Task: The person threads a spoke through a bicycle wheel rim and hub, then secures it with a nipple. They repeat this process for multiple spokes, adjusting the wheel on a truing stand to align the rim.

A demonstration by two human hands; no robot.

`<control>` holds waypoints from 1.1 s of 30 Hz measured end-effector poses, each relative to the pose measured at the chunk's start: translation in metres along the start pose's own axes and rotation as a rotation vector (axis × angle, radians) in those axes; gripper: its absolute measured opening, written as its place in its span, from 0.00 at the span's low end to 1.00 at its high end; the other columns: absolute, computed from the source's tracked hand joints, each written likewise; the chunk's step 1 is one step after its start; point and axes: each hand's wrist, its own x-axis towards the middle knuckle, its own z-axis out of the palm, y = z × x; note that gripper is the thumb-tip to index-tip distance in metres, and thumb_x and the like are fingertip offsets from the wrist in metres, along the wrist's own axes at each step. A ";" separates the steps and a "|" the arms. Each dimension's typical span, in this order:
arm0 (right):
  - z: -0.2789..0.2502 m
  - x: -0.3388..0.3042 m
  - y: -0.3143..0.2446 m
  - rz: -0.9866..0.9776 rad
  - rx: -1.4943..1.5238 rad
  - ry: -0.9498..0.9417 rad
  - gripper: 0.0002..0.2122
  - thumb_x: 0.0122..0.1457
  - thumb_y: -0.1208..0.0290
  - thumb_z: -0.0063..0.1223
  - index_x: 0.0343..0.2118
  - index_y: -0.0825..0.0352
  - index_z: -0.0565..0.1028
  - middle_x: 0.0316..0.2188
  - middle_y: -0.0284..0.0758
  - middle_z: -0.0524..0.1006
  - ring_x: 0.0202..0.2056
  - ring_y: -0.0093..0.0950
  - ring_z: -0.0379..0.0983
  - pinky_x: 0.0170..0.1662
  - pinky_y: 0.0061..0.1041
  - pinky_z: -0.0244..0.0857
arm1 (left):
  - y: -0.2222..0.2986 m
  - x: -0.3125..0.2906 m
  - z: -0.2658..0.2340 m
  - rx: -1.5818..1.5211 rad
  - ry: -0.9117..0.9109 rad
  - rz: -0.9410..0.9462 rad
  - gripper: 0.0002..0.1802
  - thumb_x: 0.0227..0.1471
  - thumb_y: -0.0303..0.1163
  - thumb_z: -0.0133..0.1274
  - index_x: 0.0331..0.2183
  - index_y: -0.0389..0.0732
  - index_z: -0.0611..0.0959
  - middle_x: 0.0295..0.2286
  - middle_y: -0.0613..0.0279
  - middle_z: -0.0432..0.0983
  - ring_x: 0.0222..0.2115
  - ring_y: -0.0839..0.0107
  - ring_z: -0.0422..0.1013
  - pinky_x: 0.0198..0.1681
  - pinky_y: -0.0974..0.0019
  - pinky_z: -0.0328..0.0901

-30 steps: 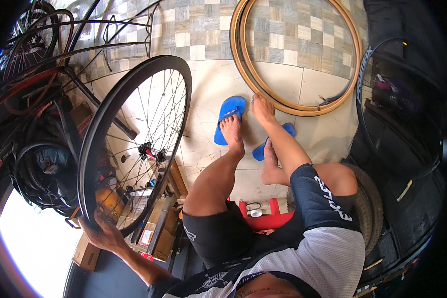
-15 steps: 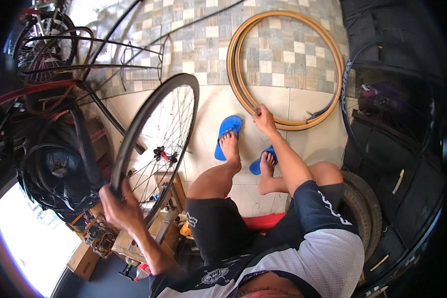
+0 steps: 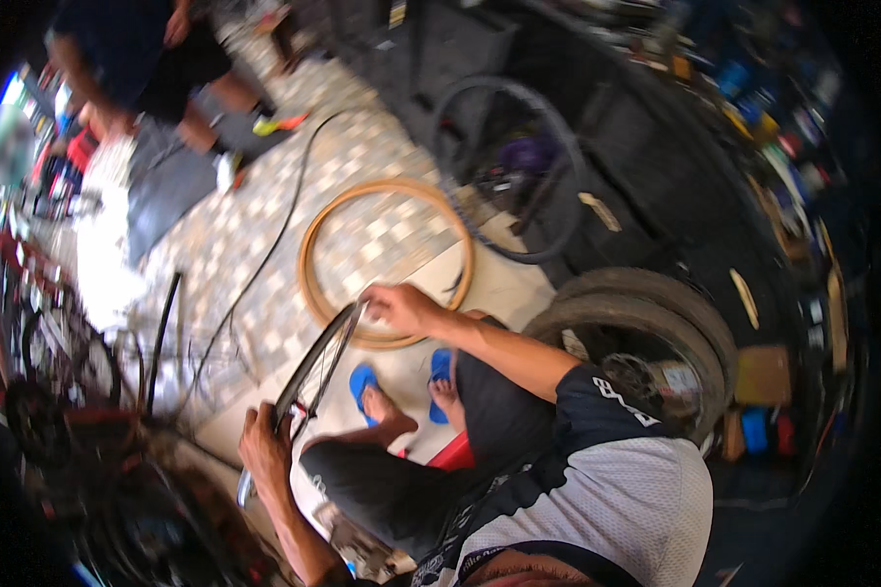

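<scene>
1. The left hand is nearest; its fingers are clenched around the near part of the wheel.
2. The wheel is between the two hands, tilted, and seen almost from its edge. Half a second ago it showed more of its broad side; the view has also turned, so I cannot say how much the wheel itself moved.
3. The right hand is now at the wheel's far end, whereas before it was at the tan tyres. Its fingers are bent and seem to touch the wheel; because of blur, I cannot tell if they grasp. In my judgement, the handling has passed from tyres to wheel.
4. To the right of the wheel, the feet are in blue sandals.
5. Beyond the wheel, the tan tyres lie on the floor.
6. Well to the right of the wheel are thick tyres and, farther, a brown box; its content is not visible.
7. Far beyond the wheel, to the left, stands another person.
</scene>
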 end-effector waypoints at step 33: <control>-0.007 -0.147 -0.100 0.057 0.003 0.206 0.16 0.55 0.61 0.67 0.34 0.72 0.81 0.30 0.49 0.82 0.36 0.47 0.82 0.40 0.43 0.72 | 0.125 -0.011 0.081 -0.948 -0.150 0.369 0.08 0.58 0.20 0.63 0.40 0.28 0.84 0.33 0.53 0.83 0.32 0.71 0.80 0.36 0.68 0.75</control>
